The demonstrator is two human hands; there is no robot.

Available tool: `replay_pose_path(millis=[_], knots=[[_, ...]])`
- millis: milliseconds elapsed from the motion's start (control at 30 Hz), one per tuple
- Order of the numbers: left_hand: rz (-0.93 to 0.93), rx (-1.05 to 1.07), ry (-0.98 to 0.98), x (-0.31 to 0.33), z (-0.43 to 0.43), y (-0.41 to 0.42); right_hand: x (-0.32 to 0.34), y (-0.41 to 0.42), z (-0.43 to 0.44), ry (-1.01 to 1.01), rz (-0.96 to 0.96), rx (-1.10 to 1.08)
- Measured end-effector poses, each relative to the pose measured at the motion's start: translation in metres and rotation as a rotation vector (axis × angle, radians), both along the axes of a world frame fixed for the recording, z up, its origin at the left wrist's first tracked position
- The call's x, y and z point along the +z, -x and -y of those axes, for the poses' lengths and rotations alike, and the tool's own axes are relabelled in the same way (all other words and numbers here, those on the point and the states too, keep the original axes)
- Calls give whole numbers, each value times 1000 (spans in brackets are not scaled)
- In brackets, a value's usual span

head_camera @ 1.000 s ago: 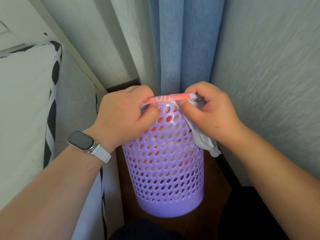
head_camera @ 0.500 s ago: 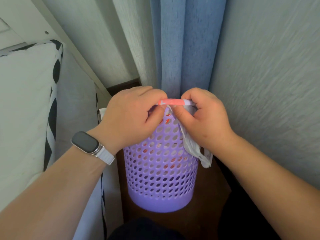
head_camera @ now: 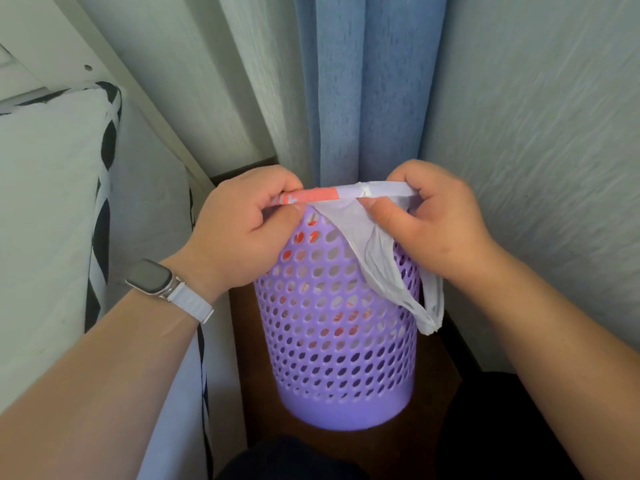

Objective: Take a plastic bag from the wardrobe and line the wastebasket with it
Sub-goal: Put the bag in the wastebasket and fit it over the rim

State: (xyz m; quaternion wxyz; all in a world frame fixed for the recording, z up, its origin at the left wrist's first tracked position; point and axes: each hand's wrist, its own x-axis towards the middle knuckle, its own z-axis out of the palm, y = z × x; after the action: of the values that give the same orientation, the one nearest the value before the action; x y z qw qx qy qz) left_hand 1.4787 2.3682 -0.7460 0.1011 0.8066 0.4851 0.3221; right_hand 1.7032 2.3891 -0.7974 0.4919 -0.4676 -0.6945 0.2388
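Both of my hands pinch the bag's rolled top edge: my left hand [head_camera: 242, 230] curls round its red-printed end and my right hand [head_camera: 440, 220] round its white end. Between them that edge of the bag [head_camera: 363, 244] runs taut from left to right at the rim of the wastebasket [head_camera: 339, 341], with each hand about equally near. A white handle loop hangs outside the wastebasket's right side, and more bag shows through the holes. The red print is too folded for me to read, and I see no other label.
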Motion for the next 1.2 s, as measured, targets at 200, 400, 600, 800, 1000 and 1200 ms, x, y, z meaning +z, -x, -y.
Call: replay_pose_path(millis=[200, 400, 600, 800, 1000, 1200], knots=[[-233, -93, -151, 5, 5, -14, 0, 15, 7, -86, 119, -61], [-272, -78, -141, -1, 3, -12, -2, 22, 11, -71, 85, -50], [-159, -49, -85, -4, -2, -4, -2, 5, -2, -80, 99, 25], [-54, -62, -55, -1, -1, -3, -3, 4, 0, -76, 55, -60], [-79, -134, -42, 2, 3, -8, -3, 11, 5, -38, 45, -96], [30, -186, 58, 3, 4, -7, -3, 19, 9, -37, 84, -107]])
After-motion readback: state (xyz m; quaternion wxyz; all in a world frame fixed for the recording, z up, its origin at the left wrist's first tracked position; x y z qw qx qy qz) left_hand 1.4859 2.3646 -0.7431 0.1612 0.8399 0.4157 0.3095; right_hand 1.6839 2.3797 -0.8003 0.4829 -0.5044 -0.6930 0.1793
